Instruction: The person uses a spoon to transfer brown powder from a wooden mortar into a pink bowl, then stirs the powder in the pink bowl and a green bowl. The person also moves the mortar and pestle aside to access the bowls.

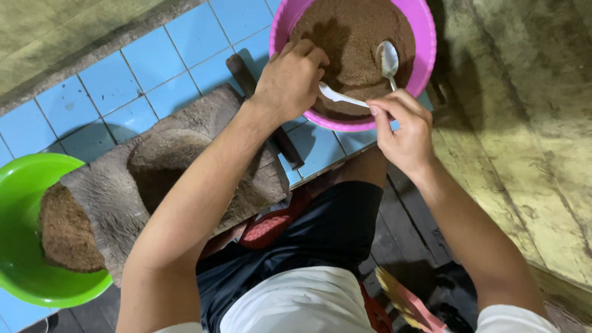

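The fingers of the left hand [290,77] are curled shut around the handle of a white plastic spoon [339,96], just at the rim of the pink bowl [425,49]. The right hand [404,129] pinches the spoon's other end between thumb and fingertips — so both hands hold it. A metal spoon [388,60] lies in the brown powder [351,31] inside. The step seems to be scooping; the next move probably needs a steady lift. The bowl stands on the blue tiled worktop [154,58], beside a stone grinding slab [203,123] and a green bowl [18,185]
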